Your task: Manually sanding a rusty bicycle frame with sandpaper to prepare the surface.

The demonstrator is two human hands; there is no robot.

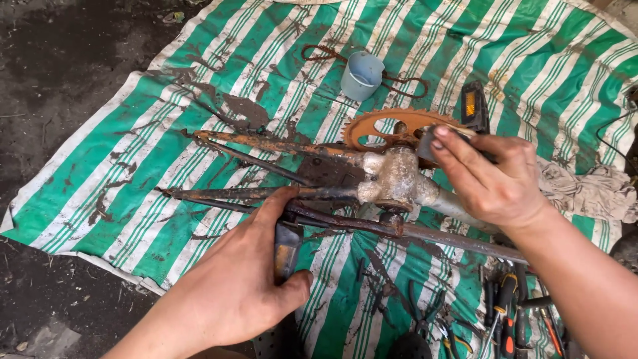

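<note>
A rusty bicycle frame (266,145) lies on a green and white striped tarp (199,80), its grey bottom bracket shell (393,178) in the middle. An orange chainring (392,123) sits behind the shell. My left hand (242,279) grips the near crank arm (287,249), thumb below, fingers stretched toward the frame tubes. My right hand (488,176) holds the far crank arm just right of the shell, beside the chainring. A black pedal with an orange reflector (473,105) stands above that hand.
A pale blue cup (362,74) and a rusty chain (325,53) lie at the back of the tarp. A dirty rag (585,189) lies at the right. Pliers and screwdrivers (505,312) are scattered at the lower right. Dark muddy ground (60,66) surrounds the tarp on the left.
</note>
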